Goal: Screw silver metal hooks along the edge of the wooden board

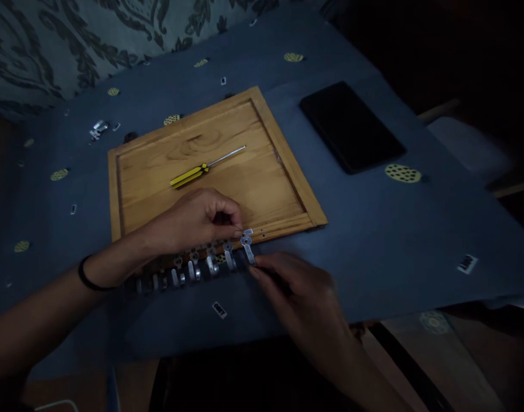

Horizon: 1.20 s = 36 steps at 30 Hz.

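Observation:
A metal hook (pixel 247 243) lies at the near edge of a framed wooden board (pixel 313 213). My right hand (pixel 304 292) is closed, pinching the lower end of that hook between thumb and fingertips. Above it, my left hand (pixel 201 217) is closed in a pinch at the hook's upper end; whatever is between those fingertips is too small to make out. Several similar metal hooks (pixel 194 270) run in a row along the board's near edge, left of the held one, partly hidden under my left hand and forearm. Small dark holes (pixel 263 233) show in the frame to the right.
A yellow-and-black screwdriver (pixel 193 173) lies on the board, its shaft pointing right. Small shiny metal pieces (pixel 99 129) rest on the blue tablecloth (pixel 262 320) at the far left. Right of the board is a black tablet-like slab (pixel 351 127). Patterned fabric (pixel 94 34) borders the table's far side.

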{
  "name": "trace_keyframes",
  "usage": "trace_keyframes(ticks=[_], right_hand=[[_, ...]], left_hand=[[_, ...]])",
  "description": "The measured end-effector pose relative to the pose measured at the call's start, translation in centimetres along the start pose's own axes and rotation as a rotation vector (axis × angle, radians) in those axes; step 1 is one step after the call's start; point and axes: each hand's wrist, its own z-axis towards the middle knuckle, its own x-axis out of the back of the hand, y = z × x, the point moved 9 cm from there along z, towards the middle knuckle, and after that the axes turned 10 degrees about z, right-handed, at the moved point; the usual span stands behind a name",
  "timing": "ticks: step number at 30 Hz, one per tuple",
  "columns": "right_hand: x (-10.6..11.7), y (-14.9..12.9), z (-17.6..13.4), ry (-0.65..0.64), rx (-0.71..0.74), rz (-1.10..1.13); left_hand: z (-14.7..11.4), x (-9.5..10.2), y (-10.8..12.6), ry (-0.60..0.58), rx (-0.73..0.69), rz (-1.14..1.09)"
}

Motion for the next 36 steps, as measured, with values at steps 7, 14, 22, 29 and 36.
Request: trace_keyframes(ticks=[7, 14, 22, 29, 36], right_hand=[[0.01, -0.26, -0.02, -0.003, 0.033, -0.005], [0.12, -0.38, 0.04, 0.011, 0.05, 0.001], [0.17, -0.3, 0.1, 0.002, 0.053, -0.018], [-0.2, 0.09, -0.07, -0.018, 0.01, -0.031], [0.7, 0.34, 0.02, -0.045, -0.008, 0.02]], left_hand=[[-0.16, 0.07, 0.0, 0.005, 0.009, -0.017], [-0.09, -0.2, -0.05, -0.008, 0.004, -0.027], [-0.17, -0.08, 0.08, 0.003, -0.012, -0.079], [-0.14, -0.04, 0.12, 0.026, -0.031, -0.006], [-0.25, 0.11, 0.33, 0.038, -0.029, 0.04]])
